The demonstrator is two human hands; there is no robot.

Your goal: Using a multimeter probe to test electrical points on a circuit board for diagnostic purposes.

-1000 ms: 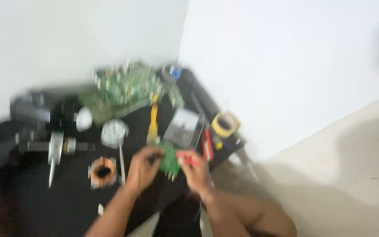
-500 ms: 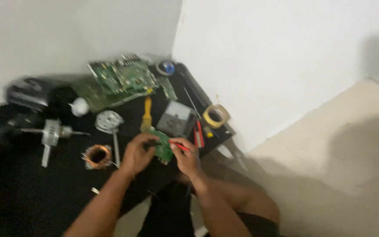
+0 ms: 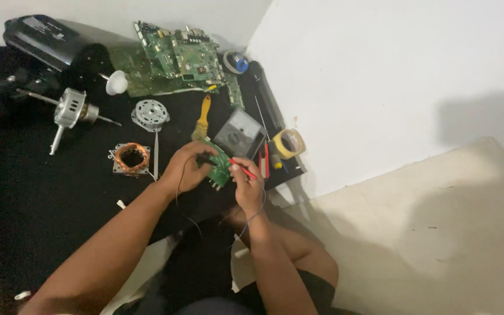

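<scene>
My left hand (image 3: 185,169) grips a black test probe, its tip resting on a small green circuit board (image 3: 220,170) near the black table's front edge. My right hand (image 3: 248,188) holds a red test probe (image 3: 242,168) against the same board from the right. Thin leads run down from both hands toward my lap. A grey multimeter (image 3: 239,135) lies just behind the board.
On the black table (image 3: 42,198) lie a large green circuit board (image 3: 176,58), a copper-wound stator (image 3: 131,158), a round motor part (image 3: 150,114), a motor with a shaft (image 3: 68,111), a yellow-handled brush (image 3: 203,118), a tape roll (image 3: 288,143) and a solder spool (image 3: 235,62). White wall stands on the right.
The view has swung and steadied from blur. Both hands stay on the small board with the probes, in much the same grip.
</scene>
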